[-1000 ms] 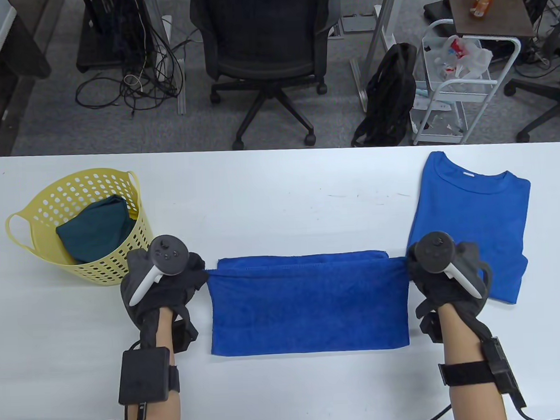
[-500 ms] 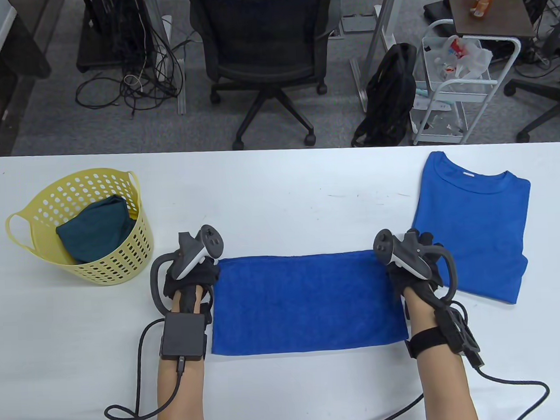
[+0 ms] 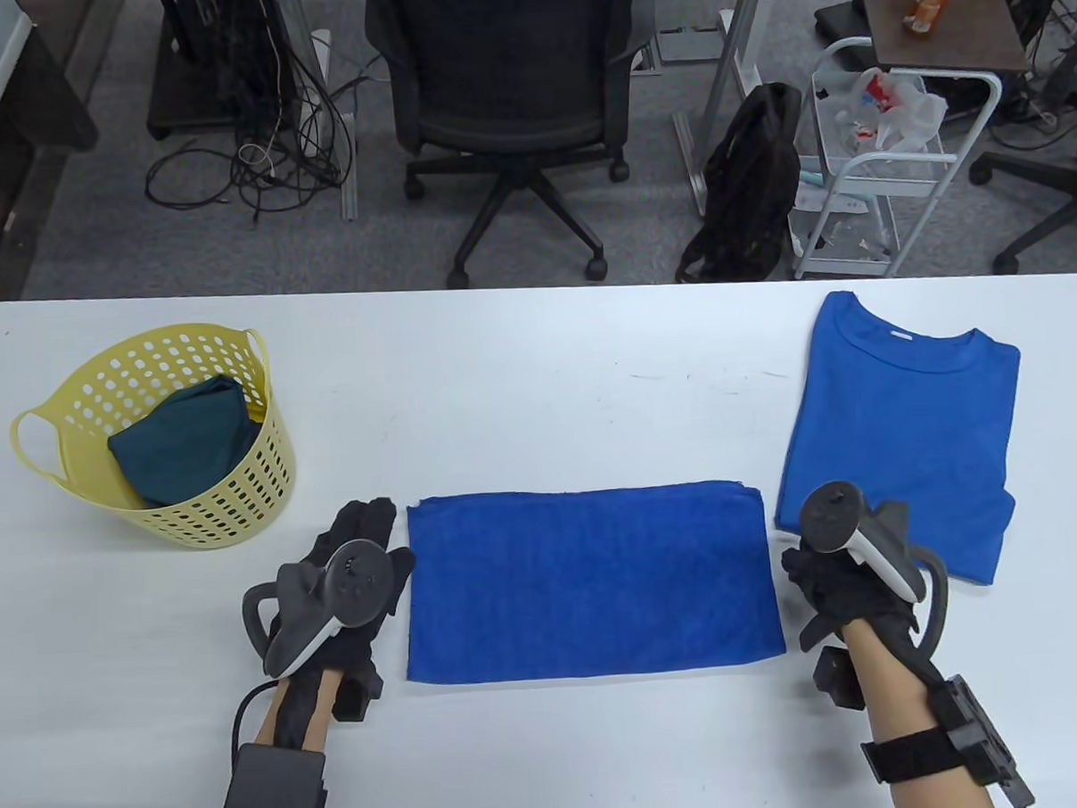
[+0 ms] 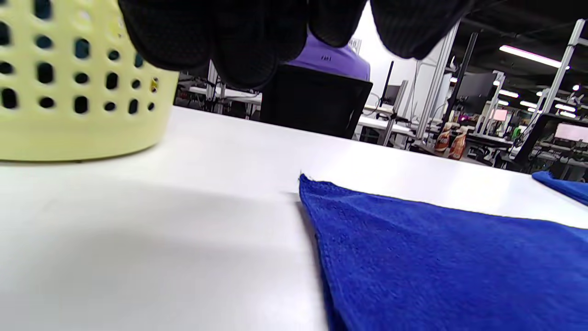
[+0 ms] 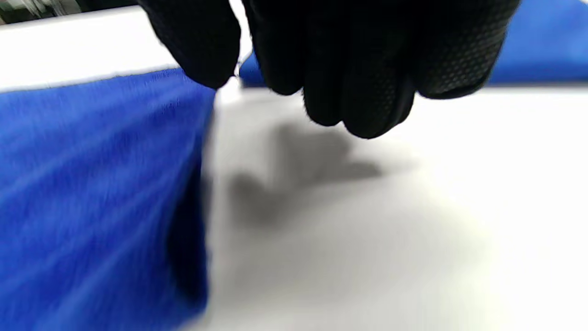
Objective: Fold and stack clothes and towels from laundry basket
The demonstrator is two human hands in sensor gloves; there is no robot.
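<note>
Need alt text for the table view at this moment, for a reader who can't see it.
A dark blue towel, folded into a flat rectangle, lies on the white table between the gloved left hand and right hand, neither touching it. A yellow basket holding a teal cloth stands far left; a folded blue T-shirt lies right.

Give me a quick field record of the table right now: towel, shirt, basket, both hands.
towel: blue towel, folded, flat at the table's near centre
shirt: blue T-shirt, folded, right of the towel
basket: yellow basket, far left, with dark green cloth inside
left hand: left hand beside the towel's left edge, holding nothing
right hand: right hand beside the towel's right edge, fingers hanging loose, holding nothing
</note>
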